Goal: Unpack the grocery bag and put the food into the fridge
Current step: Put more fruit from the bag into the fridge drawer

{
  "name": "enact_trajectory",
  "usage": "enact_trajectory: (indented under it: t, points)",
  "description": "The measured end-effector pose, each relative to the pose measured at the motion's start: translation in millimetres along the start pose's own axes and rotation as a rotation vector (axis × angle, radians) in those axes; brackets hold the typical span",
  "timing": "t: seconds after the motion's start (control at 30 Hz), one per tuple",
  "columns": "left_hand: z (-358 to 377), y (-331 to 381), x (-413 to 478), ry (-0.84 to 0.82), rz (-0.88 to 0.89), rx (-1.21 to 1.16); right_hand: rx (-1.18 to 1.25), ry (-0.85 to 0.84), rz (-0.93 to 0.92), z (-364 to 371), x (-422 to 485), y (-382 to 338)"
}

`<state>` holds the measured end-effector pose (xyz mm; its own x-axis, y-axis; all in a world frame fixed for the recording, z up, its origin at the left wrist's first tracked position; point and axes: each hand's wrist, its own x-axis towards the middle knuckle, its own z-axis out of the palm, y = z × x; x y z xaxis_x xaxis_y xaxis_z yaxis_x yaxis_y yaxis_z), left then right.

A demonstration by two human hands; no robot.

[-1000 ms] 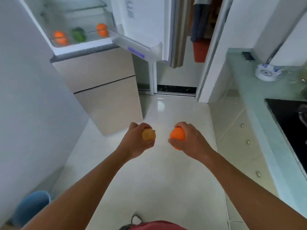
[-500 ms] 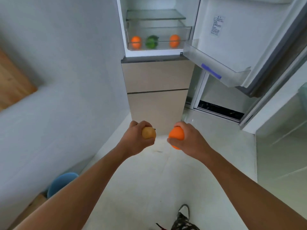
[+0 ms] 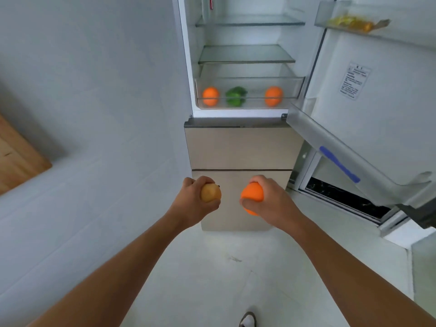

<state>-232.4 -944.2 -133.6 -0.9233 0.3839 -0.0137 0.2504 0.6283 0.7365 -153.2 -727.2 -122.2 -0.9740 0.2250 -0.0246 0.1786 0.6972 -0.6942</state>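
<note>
A tan item [image 3: 210,192], kind unclear, is gripped in the left hand [image 3: 193,205], with the fingers curled round it and one rounded end left showing. An orange [image 3: 252,195] is gripped in the right hand [image 3: 272,205], with fingers and thumb wrapped round it. Both hands are held level, near each other but apart, above the floor [image 3: 212,279] and in front of the fridge [image 3: 238,147]. The upper door [image 3: 382,128] is seen swung open to the right.

A clear drawer [image 3: 256,100] is seen at the bottom of the upper compartment. Inside it a left orange [image 3: 210,96], a green vegetable [image 3: 236,96] and a right orange [image 3: 273,96] are lined up in a row, apart from one another, the vegetable in the middle. A glass shelf [image 3: 246,54] is seen just above the drawer. A yellow packet [image 3: 354,22] is lying in the top door bin [image 3: 330,10]. A wooden board [image 3: 16,159] is cut off by the left edge. A shoe [image 3: 247,319] is seen at the bottom edge.
</note>
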Motion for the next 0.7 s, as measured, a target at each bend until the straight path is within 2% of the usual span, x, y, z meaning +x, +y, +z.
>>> enact_trajectory:
  t: [0.2,0.47,0.7]
  points:
    - [12.0,32.2,90.7,0.046,-0.002,0.022,-0.003,0.009,-0.063,-40.8,92.4,14.2]
    - [9.5,67.6,186.1,0.075,0.061,0.010,0.014,0.064,-0.096,-77.4,169.9,19.8]
    - [-31.2,104.9,280.9,0.127,0.206,-0.023,0.015,0.191,-0.136,-121.2,253.8,-2.3]
